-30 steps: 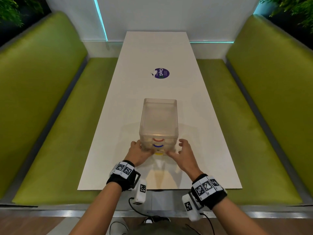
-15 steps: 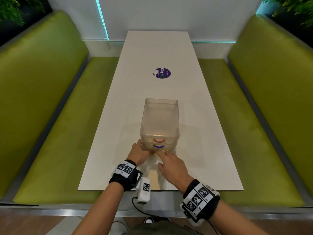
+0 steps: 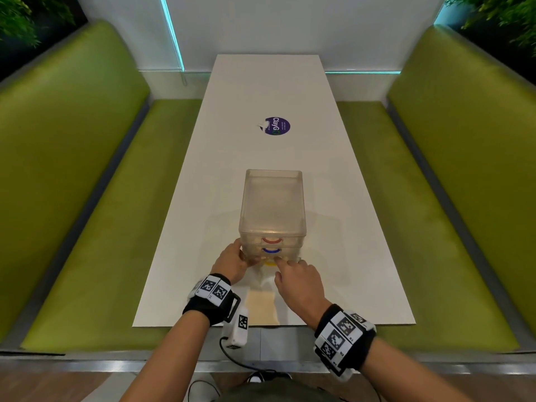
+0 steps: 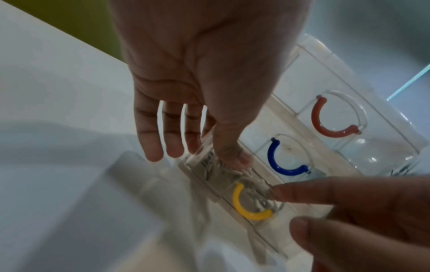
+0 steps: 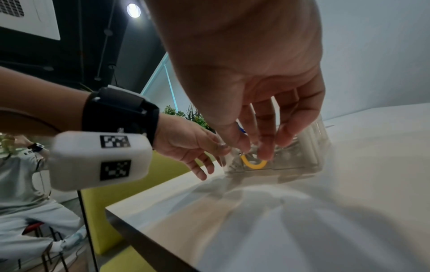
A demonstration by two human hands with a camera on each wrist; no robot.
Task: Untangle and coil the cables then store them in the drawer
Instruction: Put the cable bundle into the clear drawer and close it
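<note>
A clear plastic drawer unit [image 3: 272, 210] with three drawers stands on the white table [image 3: 203, 227], its front facing me. Its handles are red [image 3: 272, 240], blue [image 3: 271, 250] and yellow [image 3: 271, 264] from top to bottom. My left hand [image 3: 242, 255] braces the unit's front left corner, thumb on the front face [image 4: 235, 158], fingers [image 4: 172, 139] straight down the side. My right hand [image 3: 280, 268] is at the bottom drawer, a fingertip [image 4: 277, 191] touching the recess by the yellow handle [image 4: 242, 208]. Pale cable strands [image 4: 256, 195] show through that drawer's front.
A purple round sticker [image 3: 277, 126] lies farther up the table. Green benches [image 3: 87, 198] [image 3: 449, 198] run along both sides. The table's near edge [image 3: 272, 324] is just below my wrists. A seated person [image 5: 21, 184] shows at the left of the right wrist view.
My right hand left the unit's right front corner and came round to the front, down by the yellow handle. The left hand stayed at the left corner.
</note>
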